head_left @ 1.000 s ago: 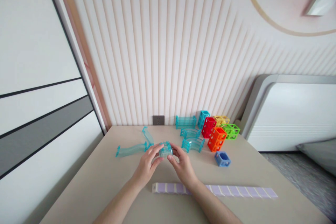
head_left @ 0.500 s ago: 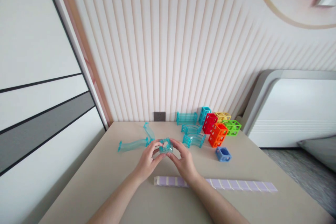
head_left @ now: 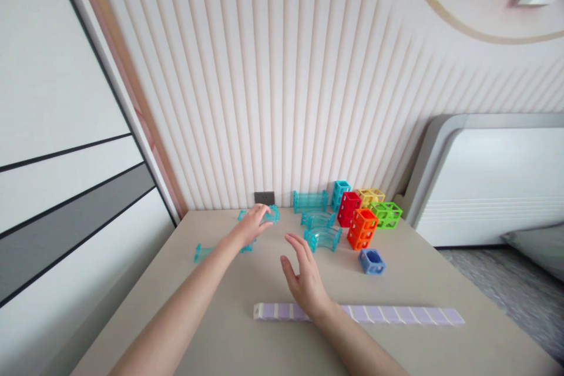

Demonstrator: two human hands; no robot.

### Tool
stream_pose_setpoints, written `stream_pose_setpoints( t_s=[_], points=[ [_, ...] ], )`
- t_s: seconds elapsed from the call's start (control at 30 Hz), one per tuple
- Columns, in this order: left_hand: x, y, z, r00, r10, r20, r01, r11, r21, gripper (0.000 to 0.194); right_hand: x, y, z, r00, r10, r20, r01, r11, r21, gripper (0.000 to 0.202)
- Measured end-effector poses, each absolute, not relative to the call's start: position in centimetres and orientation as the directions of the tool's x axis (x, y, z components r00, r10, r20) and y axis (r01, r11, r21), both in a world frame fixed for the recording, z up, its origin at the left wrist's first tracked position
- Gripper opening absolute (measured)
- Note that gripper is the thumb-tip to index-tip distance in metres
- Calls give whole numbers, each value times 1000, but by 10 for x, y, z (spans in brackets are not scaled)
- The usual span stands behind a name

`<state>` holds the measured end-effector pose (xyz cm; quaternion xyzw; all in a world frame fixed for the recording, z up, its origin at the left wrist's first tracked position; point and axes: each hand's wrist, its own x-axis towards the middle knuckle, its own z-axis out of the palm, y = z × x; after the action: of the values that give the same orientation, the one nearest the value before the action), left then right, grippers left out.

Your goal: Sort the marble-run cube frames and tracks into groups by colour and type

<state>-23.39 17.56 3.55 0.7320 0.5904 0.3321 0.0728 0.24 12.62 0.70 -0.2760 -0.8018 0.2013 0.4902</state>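
My left hand reaches to the back of the table, thumb and fingers apart. Just beyond its fingertips is a small clear teal plastic piece; whether a finger still touches it is hard to see. My right hand hovers over the middle of the table, open, with nothing in it. Left of it, my left forearm partly covers the teal track pieces. Nearest on the right hand's far side is a curved clear teal track piece.
Behind that stand another curved piece and a straight teal piece. To the right are red, orange, green, yellow and teal block frames, plus a blue block. A lilac segmented strip lies in front.
Both hands held the small teal piece between them. Now it is at the back near the wall socket, with my left hand beside it. My right hand has let go and opened.
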Motion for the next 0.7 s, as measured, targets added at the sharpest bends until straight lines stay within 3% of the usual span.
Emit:
stream_pose_setpoints(
  t_s=[0.43,0.7],
  points=[
    [-224,261,-11,86,977,194,888,-163,430,22,6,112,20,-563,508,652,148,838,-525,59],
    [-216,279,-9,87,995,51,933,-100,345,38,8,111,28,-634,484,603,162,846,-509,56]
  ],
)
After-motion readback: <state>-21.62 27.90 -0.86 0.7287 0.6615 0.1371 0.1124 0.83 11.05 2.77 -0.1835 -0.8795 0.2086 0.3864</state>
